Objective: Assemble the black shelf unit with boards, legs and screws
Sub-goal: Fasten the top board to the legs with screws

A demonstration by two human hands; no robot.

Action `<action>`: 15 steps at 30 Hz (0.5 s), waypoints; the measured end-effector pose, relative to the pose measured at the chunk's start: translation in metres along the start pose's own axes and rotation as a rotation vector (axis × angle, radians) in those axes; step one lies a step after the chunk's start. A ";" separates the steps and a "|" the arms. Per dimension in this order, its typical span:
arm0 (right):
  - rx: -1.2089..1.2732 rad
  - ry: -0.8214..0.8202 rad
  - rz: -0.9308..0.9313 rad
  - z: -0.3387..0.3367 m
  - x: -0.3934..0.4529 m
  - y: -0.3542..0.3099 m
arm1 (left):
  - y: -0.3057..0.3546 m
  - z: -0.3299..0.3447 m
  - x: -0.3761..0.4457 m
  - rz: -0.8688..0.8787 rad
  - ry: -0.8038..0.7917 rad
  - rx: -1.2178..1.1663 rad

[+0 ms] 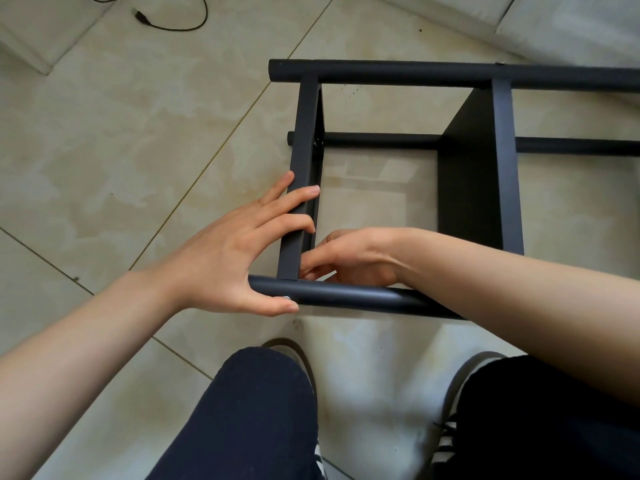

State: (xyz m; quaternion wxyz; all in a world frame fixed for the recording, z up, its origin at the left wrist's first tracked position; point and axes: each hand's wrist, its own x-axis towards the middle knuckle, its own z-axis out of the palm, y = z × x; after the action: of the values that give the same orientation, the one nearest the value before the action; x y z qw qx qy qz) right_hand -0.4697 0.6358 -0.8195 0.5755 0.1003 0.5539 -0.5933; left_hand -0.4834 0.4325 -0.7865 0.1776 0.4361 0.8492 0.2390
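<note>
The black shelf unit lies on its side on the tiled floor. Its near round leg [363, 296] runs left to right, and the far leg [415, 72] runs parallel at the top. The left board [304, 140] and the right board [502, 161] stand on edge between them. My left hand [239, 251] lies spread over the left board's top edge, its thumb under the near leg beside a silver screw head [286, 298]. My right hand [349, 258] reaches inside the frame, fingers curled at the corner where the left board meets the near leg; what they pinch is hidden.
A third leg [381, 138] lies lower inside the frame. A black cable [180, 26] with a plug trails across the floor at the top left. A pale cushion edge [519, 26] borders the top right. My knees and shoes fill the bottom.
</note>
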 end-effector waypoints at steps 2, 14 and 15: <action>0.004 -0.009 0.007 -0.001 -0.001 -0.002 | 0.000 0.000 0.000 -0.004 0.000 0.002; -0.005 -0.010 0.016 0.000 -0.003 -0.003 | 0.002 -0.001 0.000 -0.008 -0.002 0.000; -0.013 -0.014 0.027 -0.002 -0.005 -0.004 | 0.002 -0.001 0.000 -0.011 -0.004 -0.001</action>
State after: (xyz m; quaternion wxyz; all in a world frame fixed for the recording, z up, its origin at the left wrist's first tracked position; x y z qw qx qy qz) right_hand -0.4722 0.6392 -0.8146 0.5880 0.0999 0.5524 -0.5824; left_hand -0.4826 0.4330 -0.7850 0.1807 0.4316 0.8513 0.2375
